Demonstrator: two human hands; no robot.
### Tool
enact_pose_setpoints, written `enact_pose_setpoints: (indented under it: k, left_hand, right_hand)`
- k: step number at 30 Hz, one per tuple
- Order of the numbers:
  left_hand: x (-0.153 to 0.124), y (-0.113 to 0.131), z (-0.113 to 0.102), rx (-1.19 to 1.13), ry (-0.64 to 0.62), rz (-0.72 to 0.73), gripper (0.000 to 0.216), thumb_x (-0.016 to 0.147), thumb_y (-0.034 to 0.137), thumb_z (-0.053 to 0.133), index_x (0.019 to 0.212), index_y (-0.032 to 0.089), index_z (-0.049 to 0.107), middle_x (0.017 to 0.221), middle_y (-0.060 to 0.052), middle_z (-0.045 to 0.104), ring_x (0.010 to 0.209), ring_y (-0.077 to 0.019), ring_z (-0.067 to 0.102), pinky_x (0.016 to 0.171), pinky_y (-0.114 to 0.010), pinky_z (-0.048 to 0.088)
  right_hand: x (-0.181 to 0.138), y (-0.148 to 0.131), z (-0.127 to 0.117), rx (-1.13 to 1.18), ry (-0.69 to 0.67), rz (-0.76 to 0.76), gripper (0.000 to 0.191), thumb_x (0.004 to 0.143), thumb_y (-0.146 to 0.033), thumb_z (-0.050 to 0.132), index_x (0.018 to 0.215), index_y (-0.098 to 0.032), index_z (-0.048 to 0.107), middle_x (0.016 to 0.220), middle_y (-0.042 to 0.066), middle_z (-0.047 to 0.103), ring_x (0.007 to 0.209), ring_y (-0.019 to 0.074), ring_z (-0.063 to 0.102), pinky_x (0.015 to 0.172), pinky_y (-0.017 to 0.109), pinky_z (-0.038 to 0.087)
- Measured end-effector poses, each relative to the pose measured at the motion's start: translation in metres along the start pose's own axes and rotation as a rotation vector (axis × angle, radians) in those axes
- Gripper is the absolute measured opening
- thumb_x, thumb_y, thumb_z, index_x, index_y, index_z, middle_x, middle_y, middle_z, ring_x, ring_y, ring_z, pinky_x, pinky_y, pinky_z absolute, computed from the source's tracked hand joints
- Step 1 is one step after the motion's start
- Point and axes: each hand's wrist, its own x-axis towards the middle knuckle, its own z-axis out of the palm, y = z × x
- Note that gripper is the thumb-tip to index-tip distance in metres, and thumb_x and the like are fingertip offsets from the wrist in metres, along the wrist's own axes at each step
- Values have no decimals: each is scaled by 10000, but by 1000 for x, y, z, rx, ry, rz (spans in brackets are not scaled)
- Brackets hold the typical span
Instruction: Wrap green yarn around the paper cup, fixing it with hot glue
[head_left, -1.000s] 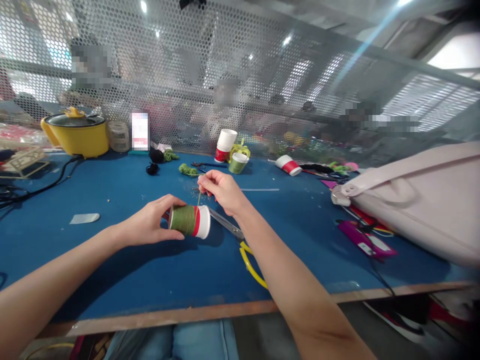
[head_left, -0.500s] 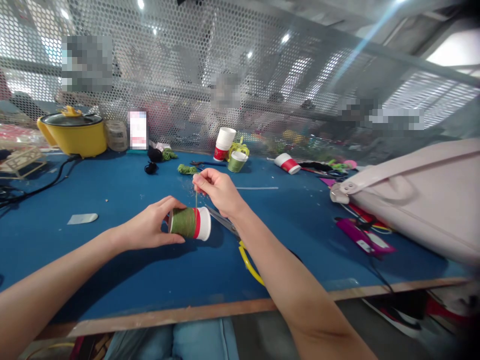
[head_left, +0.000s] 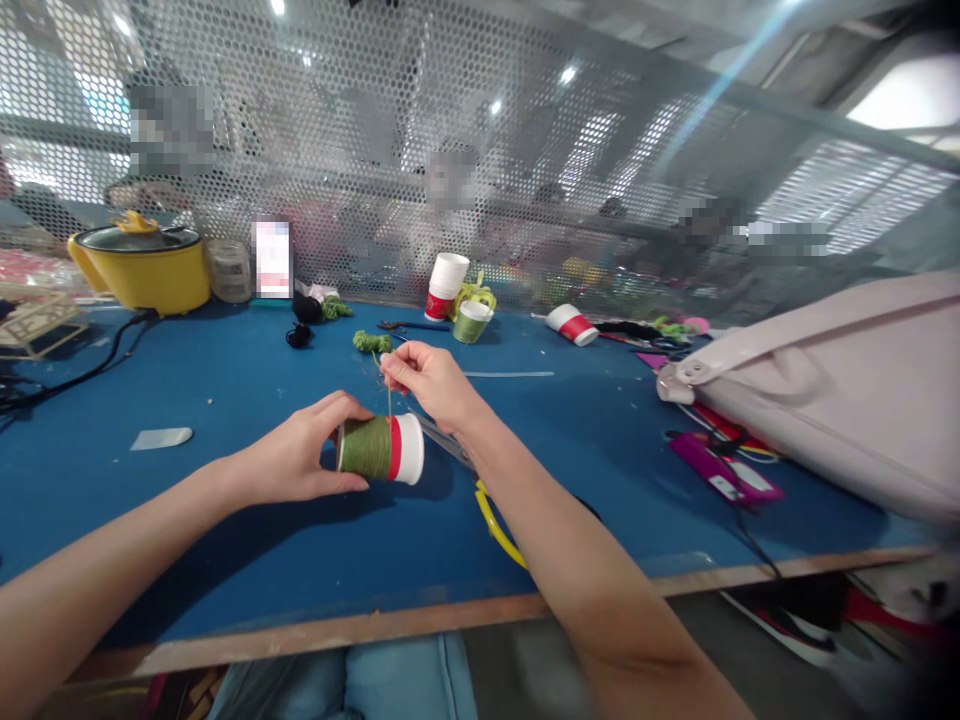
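My left hand (head_left: 319,450) is closed around a paper cup (head_left: 407,449) lying on its side above the blue table. Green yarn (head_left: 365,447) is wound over most of the cup, with a red band and a white rim bare on the right. Between the thumb and fingers of my right hand (head_left: 424,375), a strand of green yarn (head_left: 389,402) is pinched, running straight down to the cup. A small green yarn bundle (head_left: 372,342) lies just behind that hand. Scissors with yellow handles (head_left: 495,525) rest partly hidden under my right forearm.
Behind are stacked paper cups (head_left: 448,285), a green-wrapped cup (head_left: 471,322) and a tipped cup (head_left: 572,325), before a perforated metal screen (head_left: 360,130). A yellow pot (head_left: 142,265), jar (head_left: 229,272) and phone (head_left: 272,260) stand left. A pale bag (head_left: 832,390) and purple packet (head_left: 724,468) lie right.
My right hand has shifted very slightly left with the pinched strand. The cup in my left hand appears turned a little; otherwise the view has only drifted slightly.
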Motion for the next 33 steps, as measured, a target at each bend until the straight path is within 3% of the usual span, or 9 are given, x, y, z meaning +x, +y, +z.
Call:
enact_pose_setpoints:
  k: [8, 25, 33]
  left_hand:
    - [-2, -2, 1, 93, 55, 121, 462, 733, 301, 634, 1113, 185, 397, 1128, -123, 470, 1062, -249, 499, 876, -385, 453]
    - [-2, -6, 5, 232, 153, 258, 469, 744, 168, 614, 1153, 185, 385, 1145, -135, 465, 1055, -238, 500, 863, -380, 474]
    - [-2, -7, 7, 313, 184, 316, 403, 796, 180, 556, 1158, 173, 380, 1141, -149, 472, 1051, -249, 492, 849, -397, 481]
  right_hand:
    - [0, 2, 2, -79, -53, 42, 172, 751, -262, 552, 625, -162, 490, 548, -30, 537, 515, 75, 475, 546, 223, 387]
    - [-3, 1, 0, -189, -88, 73, 204, 726, -288, 562, 591, -159, 478, 529, -41, 510, 507, 78, 459, 549, 226, 362]
    - [-2, 6, -3, -327, -22, -50, 211, 704, -319, 576, 584, -152, 527, 561, -18, 541, 534, 90, 456, 555, 231, 360]
